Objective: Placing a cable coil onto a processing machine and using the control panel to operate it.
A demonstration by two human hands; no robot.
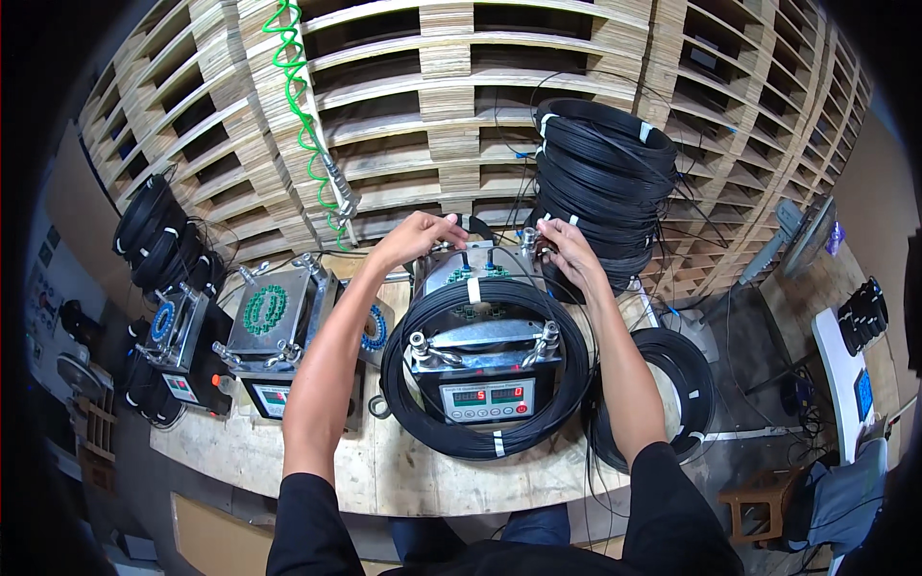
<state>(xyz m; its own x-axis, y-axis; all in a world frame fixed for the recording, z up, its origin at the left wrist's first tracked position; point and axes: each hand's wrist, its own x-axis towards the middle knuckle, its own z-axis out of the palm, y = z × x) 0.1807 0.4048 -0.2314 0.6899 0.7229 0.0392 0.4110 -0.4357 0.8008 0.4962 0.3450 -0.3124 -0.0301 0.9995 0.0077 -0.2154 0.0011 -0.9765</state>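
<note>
Black cable coil [459, 440], framing the display panel [485, 396]; probably springy, fairly heavy, best grasped at 3 and 9 o'clock. Left hand [423, 238], 11 o'clock, and right hand [573, 252], 1 o'clock: fingers bent, grip indeterminable.

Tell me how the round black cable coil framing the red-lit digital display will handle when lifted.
The round black cable coil would probably flex but keep its ring shape, since narrow white bands bind its strands. It may feel fairly heavy, with so many turns packed together.
</note>
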